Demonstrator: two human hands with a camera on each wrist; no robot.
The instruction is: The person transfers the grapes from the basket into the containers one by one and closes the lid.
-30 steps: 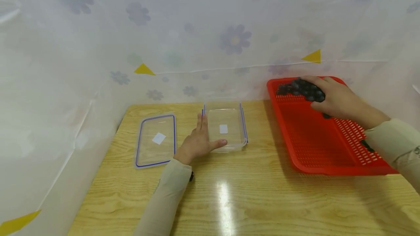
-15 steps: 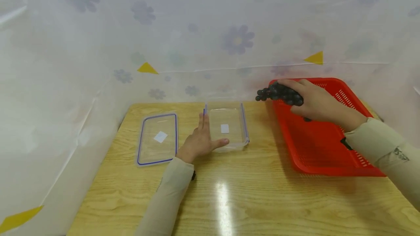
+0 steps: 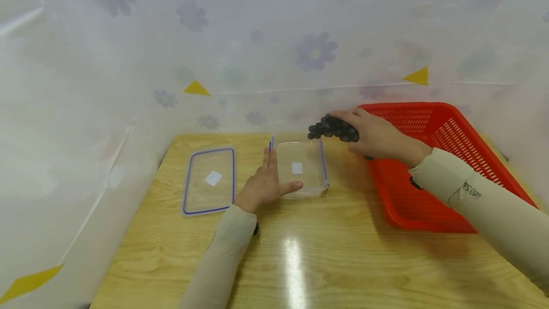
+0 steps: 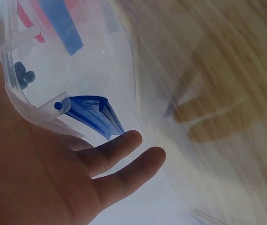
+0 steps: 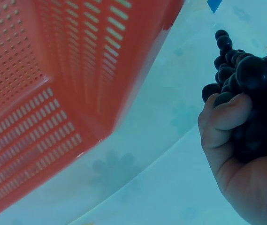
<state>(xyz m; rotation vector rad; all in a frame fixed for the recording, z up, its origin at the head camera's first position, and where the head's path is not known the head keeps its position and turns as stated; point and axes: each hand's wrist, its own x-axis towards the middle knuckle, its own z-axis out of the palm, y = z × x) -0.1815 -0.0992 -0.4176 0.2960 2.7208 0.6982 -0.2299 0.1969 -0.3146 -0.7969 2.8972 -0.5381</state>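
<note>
Black grapes (image 3: 339, 128) are held up between the red basket (image 3: 383, 199) and the clear container (image 3: 324, 168), the right hand's (image 3: 377, 138) grip curled round them; the left hand (image 3: 262, 186) rests straight-fingered against the container's left side; too hard a squeeze could shed grapes; a low pass might knock the container askew.

Room type unclear; floral sheeting (image 3: 253, 56) screens off wooden table (image 3: 339, 256).

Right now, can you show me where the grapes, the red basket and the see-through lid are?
Grapes (image 3: 336, 129): head view, middle of the bunch.
Red basket (image 3: 429, 227): head view, on its near rim.
See-through lid (image 3: 209, 191): head view, clear panel, just below its centre.
</note>
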